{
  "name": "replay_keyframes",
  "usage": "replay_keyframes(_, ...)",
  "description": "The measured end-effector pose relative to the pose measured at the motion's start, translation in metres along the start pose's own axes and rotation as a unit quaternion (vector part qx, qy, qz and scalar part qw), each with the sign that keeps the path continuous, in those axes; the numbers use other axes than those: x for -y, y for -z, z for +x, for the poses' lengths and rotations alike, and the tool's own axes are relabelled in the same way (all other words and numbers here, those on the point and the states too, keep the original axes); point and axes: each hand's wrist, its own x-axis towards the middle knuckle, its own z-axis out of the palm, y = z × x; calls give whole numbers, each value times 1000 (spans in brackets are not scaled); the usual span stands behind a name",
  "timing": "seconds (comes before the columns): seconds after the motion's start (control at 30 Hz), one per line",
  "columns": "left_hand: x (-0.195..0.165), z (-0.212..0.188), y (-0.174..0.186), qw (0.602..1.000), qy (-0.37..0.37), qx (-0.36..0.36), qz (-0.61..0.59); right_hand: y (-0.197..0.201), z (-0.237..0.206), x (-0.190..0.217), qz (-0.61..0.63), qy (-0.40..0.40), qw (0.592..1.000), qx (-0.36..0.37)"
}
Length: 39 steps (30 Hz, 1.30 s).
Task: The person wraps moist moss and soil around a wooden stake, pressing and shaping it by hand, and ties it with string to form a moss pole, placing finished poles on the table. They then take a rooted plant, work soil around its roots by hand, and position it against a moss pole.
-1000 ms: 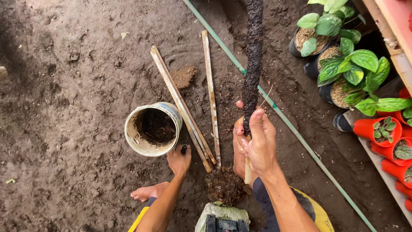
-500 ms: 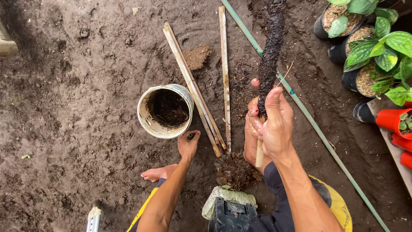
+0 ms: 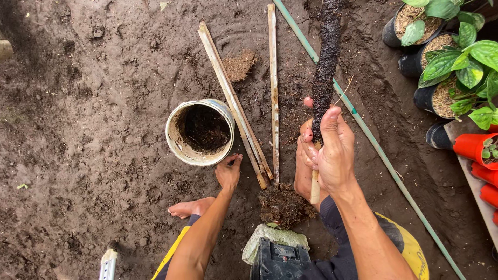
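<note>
At the centre of the frame, the right hand is clamped around a fibre-wrapped stick, while the left hand, fingers loosely apart and holding nothing, rests on soil beside a white bucket.

bucket, sticks on soil

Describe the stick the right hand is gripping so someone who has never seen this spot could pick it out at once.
Start at the white bucket on the bare soil, then move right past the three pale bare sticks lying flat on the ground. Just beyond them the right hand grips the coated stick. Unlike its bare neighbours, it is wrapped in dark, crumbly fibre, with only its pale lower end bare.
</note>
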Motion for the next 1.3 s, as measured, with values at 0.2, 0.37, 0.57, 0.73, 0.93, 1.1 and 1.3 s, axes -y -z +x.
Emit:
replay_keyframes(0.2, -5, -3, 3, 990, 94, 36, -97, 1, 0, -1, 5, -1, 1000, -1)
replay_keyframes(0.37, -5, -1, 8, 974, 121, 6, -193, 3, 0, -1, 18, -9, 1000, -4)
replay_keyframes(0.57, -13, -9, 28, 999, -16, 12, 45, 6, 2, -3, -15, 0, 1000, -2)
replay_keyframes(0.73, -86, -72, 64, 932, -103, 294, 186, 7, 7, -3, -33, 17, 999, 4)
replay_keyframes(0.93, -242, -41, 124, 902, -411, 51, -118, 14, 5, -2, 4, 21, 998, 64)
replay_keyframes(1.1, -342, -11, 142, 881, -443, 132, -100, 20, 4, -4, -15, 38, 995, 90)
replay_keyframes(1.3, -367, -18, 141, 926, -360, 108, -39, 21, 7, -5, -40, 57, 992, 100)
